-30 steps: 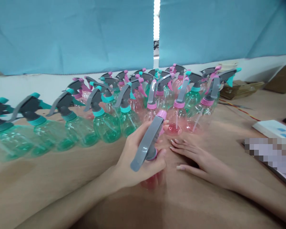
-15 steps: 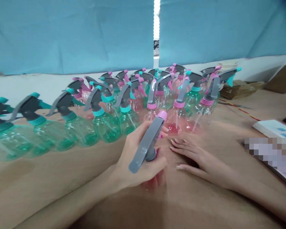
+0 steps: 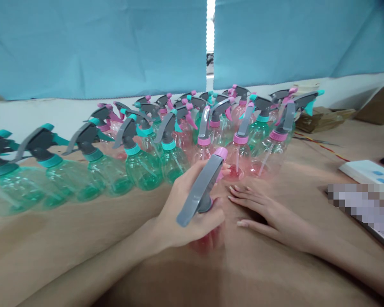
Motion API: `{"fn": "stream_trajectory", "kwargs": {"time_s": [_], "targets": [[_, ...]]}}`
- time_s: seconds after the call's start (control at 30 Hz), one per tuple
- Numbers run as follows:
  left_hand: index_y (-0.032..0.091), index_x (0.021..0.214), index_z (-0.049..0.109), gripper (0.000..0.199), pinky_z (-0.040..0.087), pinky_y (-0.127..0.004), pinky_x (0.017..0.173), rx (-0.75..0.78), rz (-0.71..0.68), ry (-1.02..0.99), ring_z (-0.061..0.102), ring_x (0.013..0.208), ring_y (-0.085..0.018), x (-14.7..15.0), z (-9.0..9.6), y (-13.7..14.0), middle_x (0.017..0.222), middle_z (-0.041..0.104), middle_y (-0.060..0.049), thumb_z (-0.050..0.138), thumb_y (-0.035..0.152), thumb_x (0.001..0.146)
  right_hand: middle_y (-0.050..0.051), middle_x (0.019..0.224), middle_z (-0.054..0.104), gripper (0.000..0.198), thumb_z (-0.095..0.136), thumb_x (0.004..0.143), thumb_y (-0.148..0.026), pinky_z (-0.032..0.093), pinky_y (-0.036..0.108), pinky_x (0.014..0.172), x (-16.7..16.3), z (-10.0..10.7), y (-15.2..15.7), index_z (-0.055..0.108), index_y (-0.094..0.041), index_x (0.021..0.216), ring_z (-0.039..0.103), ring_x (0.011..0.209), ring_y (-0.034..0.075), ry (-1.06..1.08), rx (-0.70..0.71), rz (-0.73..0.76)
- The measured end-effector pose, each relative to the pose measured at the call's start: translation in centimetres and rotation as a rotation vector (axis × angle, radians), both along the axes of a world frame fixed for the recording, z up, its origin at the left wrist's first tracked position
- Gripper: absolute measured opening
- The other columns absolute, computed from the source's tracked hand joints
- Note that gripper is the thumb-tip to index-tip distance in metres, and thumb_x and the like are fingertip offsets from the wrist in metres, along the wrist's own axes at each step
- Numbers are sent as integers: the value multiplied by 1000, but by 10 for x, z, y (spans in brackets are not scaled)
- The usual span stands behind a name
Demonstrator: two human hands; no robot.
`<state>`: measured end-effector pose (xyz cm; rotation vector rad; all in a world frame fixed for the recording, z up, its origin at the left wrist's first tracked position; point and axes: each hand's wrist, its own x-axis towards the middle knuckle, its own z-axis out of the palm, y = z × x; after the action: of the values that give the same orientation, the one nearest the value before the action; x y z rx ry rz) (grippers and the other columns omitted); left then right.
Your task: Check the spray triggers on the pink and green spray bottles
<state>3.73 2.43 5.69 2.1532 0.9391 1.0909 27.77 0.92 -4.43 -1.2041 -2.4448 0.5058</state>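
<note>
My left hand [image 3: 185, 204] is wrapped round the neck of a pink spray bottle [image 3: 208, 241] with a grey and pink trigger head [image 3: 203, 185]. Its nozzle points away from me, and much of the bottle is hidden behind the hand. Flat on the table lies my right hand [image 3: 269, 213], fingers stretched out, palm down, holding nothing. Just beyond both hands stand a pink-collared spray bottle [image 3: 238, 155] and another like it [image 3: 269, 160]. A green spray bottle [image 3: 144, 170] with a turquoise collar stands to the left of them.
Several green bottles [image 3: 64, 181] form a row to the left, with more pink and green ones behind. At the right are a blurred-out phone-like slab [image 3: 365, 217], a white power strip [image 3: 365, 170], a red-yellow cable [image 3: 326, 148] and a cardboard box [image 3: 379, 104]. A blue curtain [image 3: 99, 47] hangs behind.
My left hand and the spray bottle's head have shifted slightly away and to the right. My right hand stays in the same place on the table.
</note>
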Motion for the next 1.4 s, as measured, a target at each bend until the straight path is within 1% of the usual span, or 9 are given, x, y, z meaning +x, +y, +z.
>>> {"fn": "stream_trajectory", "kwargs": {"time_s": [0.1,0.17,0.43,0.6,0.77,0.9,1.1,1.27,1.4], "targets": [[25,95,51,26,50,-29,56,14,-20,-8,55,56,-15,-1,-5,1,71,57,3,56,18,71,6,154,36,59,54,93,-47,27,53,115,0,0,0,38,-28,146,31,141,27,12,9,4],[25,98,50,26,51,-30,60,40,-27,-15,55,59,-15,-1,-7,1,73,56,3,56,18,73,6,153,36,59,53,93,-47,27,53,115,0,0,0,38,-27,147,31,141,27,8,9,6],[24,95,47,23,48,-31,63,78,-49,-26,52,64,-15,-3,-9,1,77,51,2,57,15,76,6,154,35,60,53,93,-49,25,53,116,0,1,0,38,-25,147,30,142,27,-9,0,-1],[24,93,47,20,49,-31,63,80,-40,-3,52,66,-15,-3,-8,1,78,51,2,56,16,77,6,154,35,60,53,93,-47,27,53,115,0,0,0,37,-28,147,31,141,27,10,7,12],[24,95,47,22,49,-30,61,68,-52,-10,51,62,-14,-2,-6,0,78,50,2,56,17,76,6,154,34,59,51,94,-48,26,53,115,0,1,0,37,-26,147,30,142,27,-27,17,6],[24,90,46,20,47,-29,60,52,-54,-20,49,62,-14,-2,-6,0,77,49,2,57,16,76,6,154,34,59,49,94,-50,26,53,116,0,1,0,38,-23,146,29,142,26,-53,19,5],[25,91,47,18,50,-31,63,76,-43,-7,53,65,-15,-2,-7,0,78,51,1,56,17,77,7,154,34,60,51,93,-49,25,53,116,0,1,1,39,-23,146,29,142,26,-37,5,8],[25,91,47,18,51,-31,63,78,-51,-11,55,65,-16,-2,-8,1,79,53,1,55,18,77,6,155,33,60,50,94,-49,26,51,116,0,1,0,37,-24,147,30,142,25,-51,12,9],[24,93,47,19,49,-31,62,61,-60,-13,53,64,-16,-3,-9,1,78,52,2,55,19,77,7,154,34,60,51,94,-49,26,52,116,0,1,0,38,-23,146,30,142,26,-36,8,3]]}}
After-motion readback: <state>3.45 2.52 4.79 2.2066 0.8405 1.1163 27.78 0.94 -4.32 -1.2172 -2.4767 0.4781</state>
